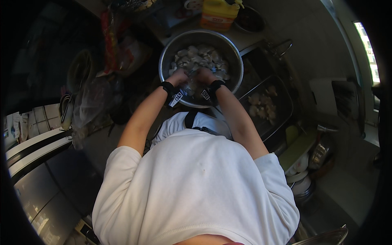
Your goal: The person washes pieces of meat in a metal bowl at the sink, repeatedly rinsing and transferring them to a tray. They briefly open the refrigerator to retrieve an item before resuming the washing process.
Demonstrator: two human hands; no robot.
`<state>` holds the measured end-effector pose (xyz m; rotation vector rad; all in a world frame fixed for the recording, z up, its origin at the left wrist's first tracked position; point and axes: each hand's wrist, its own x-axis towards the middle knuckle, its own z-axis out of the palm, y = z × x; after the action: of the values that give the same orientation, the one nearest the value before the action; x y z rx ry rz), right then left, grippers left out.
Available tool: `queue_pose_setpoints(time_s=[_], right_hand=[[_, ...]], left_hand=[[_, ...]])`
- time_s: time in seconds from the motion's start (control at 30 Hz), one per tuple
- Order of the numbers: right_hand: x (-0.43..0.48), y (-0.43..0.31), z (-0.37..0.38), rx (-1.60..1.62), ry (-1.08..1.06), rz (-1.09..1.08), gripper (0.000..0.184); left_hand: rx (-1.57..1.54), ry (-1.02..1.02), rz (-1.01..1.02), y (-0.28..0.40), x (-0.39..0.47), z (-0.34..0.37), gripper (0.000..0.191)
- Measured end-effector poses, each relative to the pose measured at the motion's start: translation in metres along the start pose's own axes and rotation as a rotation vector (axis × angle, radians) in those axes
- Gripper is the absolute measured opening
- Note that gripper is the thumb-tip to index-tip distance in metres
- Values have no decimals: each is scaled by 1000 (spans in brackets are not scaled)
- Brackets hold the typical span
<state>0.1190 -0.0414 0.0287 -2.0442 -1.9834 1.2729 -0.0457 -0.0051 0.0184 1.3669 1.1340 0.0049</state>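
Observation:
A large round stainless steel basin (163, 65) stands before me, holding many pale, wet pieces that look like oyster mushrooms (199, 56). My left hand (180, 76) and my right hand (205, 75) are both inside it, close together over the near half of the heap. Their fingers point inward and meet among the pieces. Blur and shadow hide the fingertips, so what they hold cannot be made out. Each wrist wears a black band with a printed marker tag. To the right, a rectangular sink or tray (286, 92) contains more pale mushroom clusters (262, 105).
A yellow jug (219, 15) and a dark round bowl (250, 20) stand behind the basin. A faucet (283, 47) is at the back right. Plastic bags (92, 104) lie at left. Stacked dishes (301, 167) and a green board (297, 150) are at right.

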Motion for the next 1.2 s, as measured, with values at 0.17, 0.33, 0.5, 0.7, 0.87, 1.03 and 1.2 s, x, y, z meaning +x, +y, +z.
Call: queue_pose_setpoints(time_s=[0.17,0.33,0.5,0.7,0.87,1.03,1.2], right_hand=[[4,2,15,33,76,89,35],[11,5,24,-195,68,-55,31],[8,10,17,-58,199,62,24],[-42,3,-22,-58,355,39,24],[-120,39,-76,476,588,129,29],[-196,155,-75,286,959,428,31],[-237,239,-17,169,773,660,36]], left_hand=[[-369,-25,-90,-3,0,5,11],[-295,30,-158,5,2,7,16],[-360,282,-87,14,5,9,35],[327,449,166,27,23,25,51],[601,449,132,33,30,34,41],[607,319,196,31,34,30,35],[560,31,297,15,38,16,25]])
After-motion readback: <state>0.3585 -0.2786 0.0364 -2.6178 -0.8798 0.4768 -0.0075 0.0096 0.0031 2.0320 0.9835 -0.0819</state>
